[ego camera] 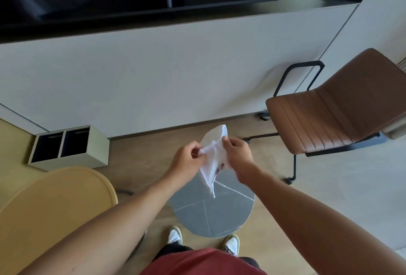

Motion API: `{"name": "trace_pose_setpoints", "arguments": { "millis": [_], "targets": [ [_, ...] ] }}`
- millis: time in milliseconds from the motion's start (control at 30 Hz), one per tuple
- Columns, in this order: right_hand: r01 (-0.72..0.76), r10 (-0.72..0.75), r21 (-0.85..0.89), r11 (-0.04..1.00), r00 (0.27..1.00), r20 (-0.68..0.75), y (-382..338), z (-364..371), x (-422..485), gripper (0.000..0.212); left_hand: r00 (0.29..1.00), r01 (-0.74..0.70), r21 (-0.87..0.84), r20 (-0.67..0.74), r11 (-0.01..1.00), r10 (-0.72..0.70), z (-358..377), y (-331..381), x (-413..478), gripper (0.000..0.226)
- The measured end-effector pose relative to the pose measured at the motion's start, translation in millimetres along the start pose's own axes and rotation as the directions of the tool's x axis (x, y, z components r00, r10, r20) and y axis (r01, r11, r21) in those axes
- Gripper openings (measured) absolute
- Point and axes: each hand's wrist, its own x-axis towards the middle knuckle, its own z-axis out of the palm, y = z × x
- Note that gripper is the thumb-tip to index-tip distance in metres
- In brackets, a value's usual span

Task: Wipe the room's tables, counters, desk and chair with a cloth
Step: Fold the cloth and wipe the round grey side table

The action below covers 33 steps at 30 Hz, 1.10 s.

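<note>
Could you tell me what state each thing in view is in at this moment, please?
cloth: held up above the grey table, hanging crumpled, a dark smudge on it.
left hand: pinches the cloth.
right hand: pinches the cloth.
grey round table: bare, upright.
brown chair: upright, unoccupied.
wooden table: bare.

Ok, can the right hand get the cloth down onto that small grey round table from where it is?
Probably yes. The right hand and left hand pinch the white cloth directly above the grey round table, and nothing lies between them.
</note>
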Motion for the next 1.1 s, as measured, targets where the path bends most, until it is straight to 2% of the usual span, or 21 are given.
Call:
{"name": "trace_pose_setpoints", "arguments": {
  "millis": [100,167,233,367,433,633,767,967,1100],
  "targets": [
    [0.067,-0.061,-0.312,0.948,0.998,0.029,-1,-17,12,0.030,0.996,0.010,0.119,-0.090,0.993,0.001,-21,-12,16,0.008],
    [0.097,-0.075,-0.511,0.854,0.995,0.062,-3,-31,22,0.022,0.993,0.020,0.211,-0.118,0.977,0.005,-37,-20,29,0.011],
    [0.124,-0.101,-0.628,0.768,0.992,0.073,-4,-44,30,0.019,0.993,0.016,0.311,-0.118,0.950,0.022,-48,-30,41,0.013],
    [0.225,-0.207,-0.768,0.599,0.971,0.124,7,-52,48,0.024,0.994,-0.016,0.426,-0.094,0.904,0.062,-47,-47,65,0.012],
    [0.209,-0.237,-0.847,0.490,0.966,0.102,14,-50,59,0.023,0.991,-0.057,0.454,-0.086,0.889,0.107,-42,-52,79,0.013],
    [0.240,-0.370,-0.870,0.431,0.926,0.072,32,-52,92,0.026,0.975,-0.123,0.465,-0.106,0.877,0.193,-28,-70,115,0.011],
    [0.270,-0.407,-0.870,0.413,0.909,0.090,65,-49,105,0.019,0.979,-0.101,0.420,-0.121,0.902,0.166,-10,-100,117,0.017],
    [0.252,-0.197,-0.896,0.366,0.962,0.190,170,-43,97,0.033,0.988,-0.150,0.523,0.046,0.839,0.148,30,-188,86,0.016],
    [0.252,0.040,-0.911,0.326,0.959,0.280,252,-36,80,0.039,0.976,-0.136,0.560,0.219,0.817,0.012,57,-252,61,0.017]
  ]
}}
